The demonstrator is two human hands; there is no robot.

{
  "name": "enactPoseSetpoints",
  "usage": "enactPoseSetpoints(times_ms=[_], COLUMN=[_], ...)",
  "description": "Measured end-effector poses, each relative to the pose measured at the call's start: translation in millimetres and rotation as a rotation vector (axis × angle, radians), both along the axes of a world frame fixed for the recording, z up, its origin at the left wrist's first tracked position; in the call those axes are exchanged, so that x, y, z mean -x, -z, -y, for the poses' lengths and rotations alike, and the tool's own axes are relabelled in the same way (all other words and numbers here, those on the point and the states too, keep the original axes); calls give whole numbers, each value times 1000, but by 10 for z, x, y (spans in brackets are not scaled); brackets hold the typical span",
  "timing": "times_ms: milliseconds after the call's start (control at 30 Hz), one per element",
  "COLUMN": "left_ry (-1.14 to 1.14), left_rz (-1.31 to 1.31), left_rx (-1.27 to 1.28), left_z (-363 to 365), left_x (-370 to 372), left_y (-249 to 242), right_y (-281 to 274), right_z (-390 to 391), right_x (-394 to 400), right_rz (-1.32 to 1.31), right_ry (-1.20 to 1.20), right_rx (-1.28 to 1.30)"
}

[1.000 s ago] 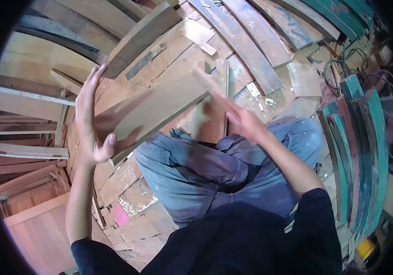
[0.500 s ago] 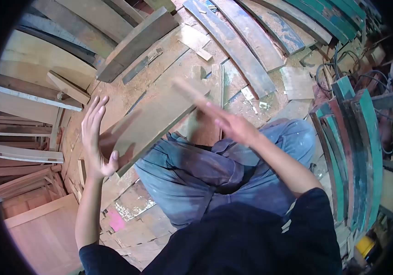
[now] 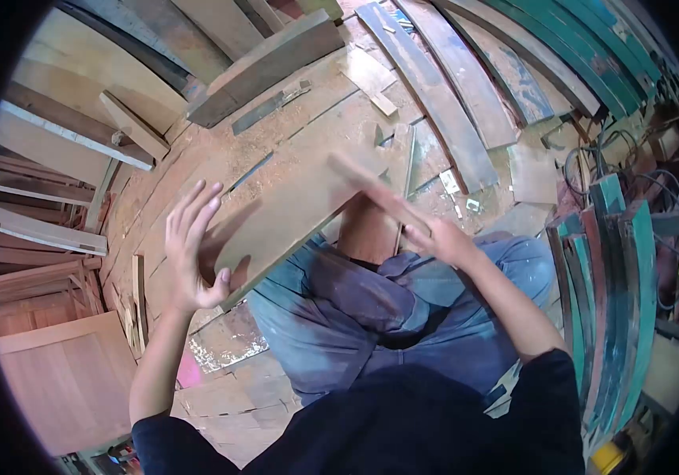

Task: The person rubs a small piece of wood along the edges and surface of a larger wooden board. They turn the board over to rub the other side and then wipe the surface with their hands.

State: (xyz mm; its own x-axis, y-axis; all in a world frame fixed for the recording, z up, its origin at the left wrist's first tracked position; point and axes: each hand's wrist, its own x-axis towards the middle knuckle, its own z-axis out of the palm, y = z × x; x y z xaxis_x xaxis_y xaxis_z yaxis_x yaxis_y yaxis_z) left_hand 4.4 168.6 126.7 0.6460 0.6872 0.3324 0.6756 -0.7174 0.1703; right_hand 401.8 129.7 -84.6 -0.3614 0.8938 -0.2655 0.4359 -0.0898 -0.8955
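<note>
A thick wooden board (image 3: pixel 276 218) lies at a slant in front of my crossed legs. My left hand (image 3: pixel 195 249) is at its near left end, fingers spread and thumb apart, with the palm facing the board. My right hand (image 3: pixel 438 237) is closed round a wooden stick-like tool (image 3: pixel 383 196), whose blurred far end is over the board's right part. What kind of tool it is cannot be made out. A brownish wooden piece (image 3: pixel 367 232) shows beneath, between the board and my legs.
Long planks (image 3: pixel 434 99) lie at the upper right. Green-edged curved pieces (image 3: pixel 639 269) stand on the right near cables. A thick beam (image 3: pixel 268 67) and a flat metal-like tool (image 3: pixel 264 111) are beyond the board. A wooden panel (image 3: pixel 66 380) is at lower left.
The view has shifted, so the surroundings sit further right. My right hand's tool is now lower and tilted more steeply against the board. My left hand stays spread at the board's end.
</note>
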Motion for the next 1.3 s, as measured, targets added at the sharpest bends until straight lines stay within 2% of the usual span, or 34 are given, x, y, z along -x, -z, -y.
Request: enactPoseSetpoints(times_ms=[33, 133, 167, 300, 400, 433, 467, 567, 667, 767, 833, 967, 1133, 1167, 1267, 1300], left_ry=[3, -39, -55, -39, -79, -107, -97, -72, -61, -74, -81, -69, -115, -83, -46, -88], left_rz=[8, 116, 147, 86, 30, 40, 54, 73, 82, 77, 78, 94, 135, 168, 111, 146], left_rx=[-9, 30, 31, 38, 58, 73, 64, 45, 52, 64, 66, 45, 104, 96, 87, 150], left_z=[12, 17, 4, -99, -67, -56, -47, -108, -163, -145, -142, -207, -321, -365, -416, -368], left_x=[35, -11, -38, 19, 85, 90, 102, 96, 57, 30, 30, -51, -237, -232, -210, -285], left_y=[48, 63, 56, 41, 60, 77, 90, 97, 49, 6, 7, -29, -186, -191, -237, -271], right_y=[464, 511, 469, -270, 186, 276, 393, 308, -297, -42, -66, 301, 18, 26, -38, -74], right_z=[-92, -402, -384, -98, -193, -295, -352, -439, -135, -12, -145, -570, -337, -160, 52, -51], right_x=[-22, 25, 60, 161, -75, -123, -144, -26, 97, -77, -76, 177, -33, -158, -292, -246], right_rz=[17, 106, 129, -12, 119, 167, 192, 209, 93, 77, 120, 182, 234, 239, 128, 110], right_ry=[103, 141, 131, -68, 9, 71, 69, 53, -95, -59, -17, 92, 69, 55, 61, 49], right_rx=[-302, -123, -145, -127, -30, -145, -134, -65, -101, -155, 33, -146, -40, -219, -116, -6])
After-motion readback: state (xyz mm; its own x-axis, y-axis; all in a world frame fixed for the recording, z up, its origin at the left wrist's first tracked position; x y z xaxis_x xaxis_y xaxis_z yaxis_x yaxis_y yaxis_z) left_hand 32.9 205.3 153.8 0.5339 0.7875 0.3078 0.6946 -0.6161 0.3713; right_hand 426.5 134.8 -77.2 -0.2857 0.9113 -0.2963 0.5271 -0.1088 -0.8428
